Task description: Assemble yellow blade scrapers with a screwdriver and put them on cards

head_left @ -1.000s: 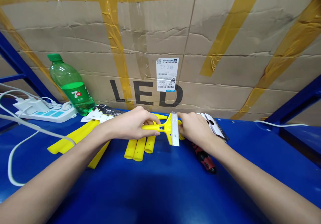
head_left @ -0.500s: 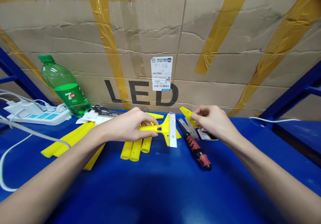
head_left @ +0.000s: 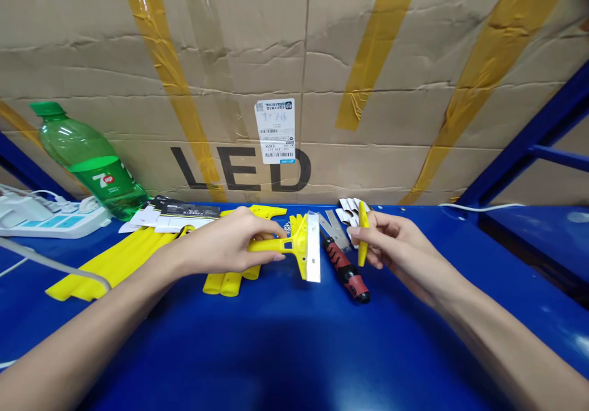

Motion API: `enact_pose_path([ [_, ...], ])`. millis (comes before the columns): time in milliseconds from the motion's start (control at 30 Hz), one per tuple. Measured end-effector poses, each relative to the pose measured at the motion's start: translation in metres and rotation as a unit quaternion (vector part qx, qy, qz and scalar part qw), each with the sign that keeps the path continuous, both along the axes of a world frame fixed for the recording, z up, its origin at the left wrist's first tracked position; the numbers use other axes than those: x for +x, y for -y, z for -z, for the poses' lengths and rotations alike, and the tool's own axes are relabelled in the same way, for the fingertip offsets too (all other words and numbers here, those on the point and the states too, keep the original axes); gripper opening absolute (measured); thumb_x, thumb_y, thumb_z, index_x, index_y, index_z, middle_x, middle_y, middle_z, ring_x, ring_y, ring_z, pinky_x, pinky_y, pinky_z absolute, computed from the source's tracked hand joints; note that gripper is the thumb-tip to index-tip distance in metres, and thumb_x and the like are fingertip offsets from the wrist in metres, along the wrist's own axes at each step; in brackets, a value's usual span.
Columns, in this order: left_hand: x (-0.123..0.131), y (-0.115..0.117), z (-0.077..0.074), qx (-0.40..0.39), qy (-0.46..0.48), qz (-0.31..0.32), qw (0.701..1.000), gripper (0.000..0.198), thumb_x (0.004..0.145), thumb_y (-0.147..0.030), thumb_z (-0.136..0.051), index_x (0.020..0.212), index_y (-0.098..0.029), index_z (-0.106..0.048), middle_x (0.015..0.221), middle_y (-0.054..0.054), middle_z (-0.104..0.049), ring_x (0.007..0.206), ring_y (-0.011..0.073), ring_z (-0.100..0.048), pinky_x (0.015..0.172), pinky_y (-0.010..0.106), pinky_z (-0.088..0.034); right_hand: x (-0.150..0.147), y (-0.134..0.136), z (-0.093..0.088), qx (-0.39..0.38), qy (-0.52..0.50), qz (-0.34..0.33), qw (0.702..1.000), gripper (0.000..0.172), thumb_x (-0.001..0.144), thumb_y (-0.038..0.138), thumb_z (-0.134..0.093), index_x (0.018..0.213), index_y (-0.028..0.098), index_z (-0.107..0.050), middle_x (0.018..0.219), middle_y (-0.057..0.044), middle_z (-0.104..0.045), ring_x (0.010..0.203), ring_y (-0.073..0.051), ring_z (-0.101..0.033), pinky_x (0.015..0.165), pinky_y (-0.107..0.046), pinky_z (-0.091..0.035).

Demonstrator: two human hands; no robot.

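Note:
My left hand [head_left: 239, 239] is closed around the handle of a yellow scraper [head_left: 300, 245], whose head points right. A flat metal blade [head_left: 313, 248] lies across the scraper's head. My right hand [head_left: 396, 245] pinches a narrow yellow plastic piece [head_left: 363, 233] between thumb and fingers, held upright and apart from the scraper. Between the hands a red and black screwdriver [head_left: 346, 270] lies on the blue surface. Loose metal blades [head_left: 337, 230] lie just behind it.
Yellow tubes [head_left: 124, 257] and printed cards [head_left: 184, 215] lie at left, with more yellow parts behind my left hand. A green 7up bottle [head_left: 92, 159] stands by a white power strip [head_left: 59, 221]. A taped cardboard box [head_left: 257, 61] walls off the back of the blue table [head_left: 276, 349].
My right hand has lifted the yellow piece off the table's back area and turned it upright, nearer me. The view has shifted right; the left hand still holds the scraper.

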State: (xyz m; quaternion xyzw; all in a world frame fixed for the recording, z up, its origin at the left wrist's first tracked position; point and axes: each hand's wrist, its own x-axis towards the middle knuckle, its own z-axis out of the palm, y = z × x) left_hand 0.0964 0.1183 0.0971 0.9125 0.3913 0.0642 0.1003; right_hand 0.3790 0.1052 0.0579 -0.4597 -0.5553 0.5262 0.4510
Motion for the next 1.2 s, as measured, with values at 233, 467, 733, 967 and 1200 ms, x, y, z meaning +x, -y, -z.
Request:
enact_pose_path([
  [233, 0.005, 0.000, 0.007, 0.027, 0.018, 0.029, 0.999, 0.036, 0.094, -0.048, -0.061, 0.117, -0.023, -0.073, 0.106, 0.003, -0.079, 0.088, 0.0218, -0.072, 0.077, 0.032, -0.048, -0.009, 0.004, 0.002, -0.053, -0.060, -0.006, 0.997, 0.061, 0.069, 0.035, -0.089, 0.120, 0.024, -0.058, 0.064, 0.006, -0.067, 0.061, -0.013, -0.060, 0.062, -0.025, -0.047],
  [467, 0.006, 0.001, 0.007, 0.014, 0.014, 0.025, 0.999, 0.036, 0.094, -0.046, -0.062, 0.118, -0.022, -0.072, 0.103, 0.003, -0.080, 0.084, 0.0206, -0.072, 0.075, 0.031, -0.046, -0.013, 0.007, 0.003, -0.065, -0.037, -0.031, 0.997, 0.079, 0.067, 0.034, -0.091, 0.135, 0.019, -0.053, 0.059, 0.007, -0.065, 0.055, -0.010, -0.056, 0.058, -0.024, -0.048],
  [733, 0.005, 0.001, 0.008, 0.028, 0.025, 0.036, 0.999, 0.033, 0.093, -0.045, -0.063, 0.115, -0.022, -0.073, 0.095, 0.002, -0.080, 0.080, 0.0205, -0.071, 0.069, 0.029, -0.044, -0.026, 0.004, 0.002, -0.027, -0.002, -0.042, 0.999, 0.068, 0.066, 0.033, -0.090, 0.127, 0.023, -0.061, 0.075, 0.007, -0.059, 0.052, -0.008, -0.061, 0.054, -0.025, -0.052],
  [967, 0.004, 0.000, 0.008, 0.040, 0.045, 0.071, 0.996, 0.031, 0.095, -0.043, -0.062, 0.112, -0.020, -0.074, 0.094, 0.002, -0.080, 0.077, 0.0189, -0.071, 0.067, 0.027, -0.043, -0.033, 0.000, 0.008, -0.028, 0.004, -0.025, 0.999, 0.110, 0.059, 0.031, -0.095, 0.151, 0.030, -0.035, 0.080, 0.006, -0.066, 0.056, -0.011, -0.063, 0.055, -0.027, -0.054],
  [1200, 0.006, 0.002, 0.011, 0.105, 0.079, 0.092, 0.987, 0.030, 0.094, -0.043, -0.063, 0.109, -0.020, -0.076, 0.088, 0.006, -0.080, 0.069, 0.0182, -0.070, 0.061, 0.027, -0.042, -0.026, -0.005, 0.001, -0.076, 0.033, -0.097, 0.992, 0.041, 0.060, 0.037, -0.093, 0.086, 0.014, -0.071, 0.061, 0.002, -0.069, 0.053, -0.007, -0.050, 0.052, -0.021, -0.041],
])
